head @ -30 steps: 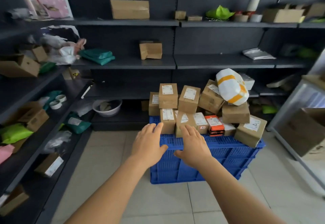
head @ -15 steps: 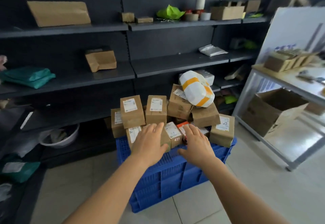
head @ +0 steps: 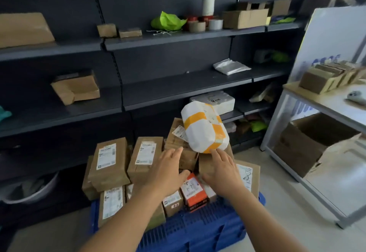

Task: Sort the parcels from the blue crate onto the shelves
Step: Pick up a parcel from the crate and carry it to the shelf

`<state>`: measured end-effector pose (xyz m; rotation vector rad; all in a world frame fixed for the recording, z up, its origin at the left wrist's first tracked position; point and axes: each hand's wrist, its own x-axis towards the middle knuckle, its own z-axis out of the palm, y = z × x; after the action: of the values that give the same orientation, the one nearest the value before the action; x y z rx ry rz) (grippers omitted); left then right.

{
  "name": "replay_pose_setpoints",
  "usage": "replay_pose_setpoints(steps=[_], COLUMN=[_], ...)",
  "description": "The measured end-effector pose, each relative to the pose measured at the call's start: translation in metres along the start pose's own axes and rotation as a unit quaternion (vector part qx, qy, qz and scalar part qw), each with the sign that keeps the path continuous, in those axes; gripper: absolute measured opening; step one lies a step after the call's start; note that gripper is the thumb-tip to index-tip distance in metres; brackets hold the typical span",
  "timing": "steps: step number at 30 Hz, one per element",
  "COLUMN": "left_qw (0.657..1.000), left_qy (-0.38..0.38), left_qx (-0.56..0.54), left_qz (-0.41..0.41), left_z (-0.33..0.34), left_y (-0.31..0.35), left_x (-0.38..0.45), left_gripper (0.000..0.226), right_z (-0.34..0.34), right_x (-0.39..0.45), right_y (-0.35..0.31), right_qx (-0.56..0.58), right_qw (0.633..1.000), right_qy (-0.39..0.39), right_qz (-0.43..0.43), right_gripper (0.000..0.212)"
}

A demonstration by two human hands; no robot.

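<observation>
White-and-orange bagged parcel (head: 205, 128) sat tilted on top of the brown boxes heaped in the blue crate (head: 196, 230), at 12 o'clock of the pile, shelves (head: 178, 85) behind at 12. It looked soft, light and a bit slick in its plastic wrap, so probably best cupped from both sides low down, not pinched. Both grips were open, fingers straight, holding nothing: right hand (head: 221, 170) with fingertips touching the bag's lower edge, left hand (head: 168, 172) just beside it at 7 o'clock, over the boxes.
</observation>
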<state>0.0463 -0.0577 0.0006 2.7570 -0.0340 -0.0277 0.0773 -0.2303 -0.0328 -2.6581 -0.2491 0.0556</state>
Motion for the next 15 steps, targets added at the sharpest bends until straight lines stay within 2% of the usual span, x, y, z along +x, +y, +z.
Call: replay_pose_setpoints(steps=[5, 8, 15], left_qw=[0.999, 0.998, 0.981], left_qy=[-0.008, -0.02, -0.049], left_qx=[-0.016, -0.03, -0.08], left_qz=[-0.035, -0.054, -0.169], left_z=[0.02, 0.036, 0.069], left_y=[0.026, 0.032, 0.027], left_x=[0.086, 0.129, 0.201], left_gripper=[0.076, 0.079, 0.099], right_z=[-0.014, -0.015, 0.002], right_x=[0.077, 0.116, 0.186], right_y=[0.05, 0.07, 0.107], right_qx=[0.005, 0.055, 0.145], right_qw=[0.999, 0.997, 0.98], right_qy=[-0.029, -0.042, -0.081], right_qz=[0.019, 0.042, 0.107], right_gripper=[0.088, 0.094, 0.105])
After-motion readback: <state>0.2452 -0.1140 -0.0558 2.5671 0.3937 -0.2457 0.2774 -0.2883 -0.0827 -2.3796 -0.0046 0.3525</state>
